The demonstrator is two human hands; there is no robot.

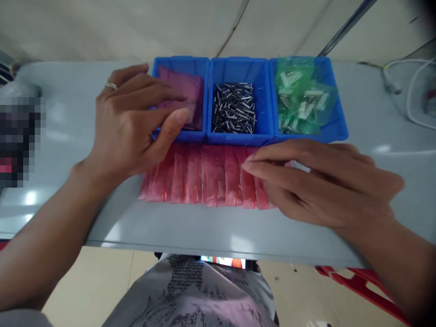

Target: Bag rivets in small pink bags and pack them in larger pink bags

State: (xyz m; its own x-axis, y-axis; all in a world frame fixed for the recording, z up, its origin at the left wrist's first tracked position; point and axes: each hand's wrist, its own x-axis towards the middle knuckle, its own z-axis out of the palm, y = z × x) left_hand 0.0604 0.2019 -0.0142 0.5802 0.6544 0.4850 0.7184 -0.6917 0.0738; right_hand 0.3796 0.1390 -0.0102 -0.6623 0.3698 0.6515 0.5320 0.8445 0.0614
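At ten o'clock the left hand (pixel 127 118), fingers loosely apart, hung over a blue bin (pixel 180 61) of pink packets (pixel 192 86). At three, the right hand (pixel 323 181) had fingertips close together over pink zip bags (pixel 208 181) mid-counter (pixel 211 229); I couldn't tell whether they gripped one.

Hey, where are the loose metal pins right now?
In the head view, the metal pins are in the middle blue bin, between the left bin with pink packaging and the right bin with green bags.
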